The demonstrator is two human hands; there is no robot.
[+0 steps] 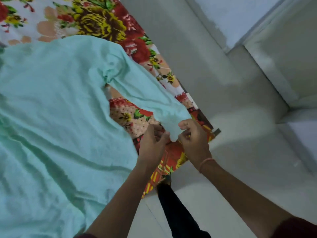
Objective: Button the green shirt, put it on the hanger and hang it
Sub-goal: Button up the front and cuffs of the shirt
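Observation:
The pale green shirt [56, 103] lies spread flat on a floral bedsheet [96, 23], filling the left half of the view. One long sleeve [145, 86] runs down to the right, ending in a cuff [171, 124] near the bed's edge. My left hand [152, 141] pinches the cuff from the left. My right hand [193, 136] holds the same cuff from the right, fingers curled on the fabric. No buttons or hanger are visible.
The bed's edge runs diagonally from top centre to bottom centre. Right of it is a pale tiled floor [231, 152] meeting a white wall [240, 14]. My dark trouser leg [173, 208] stands by the bed.

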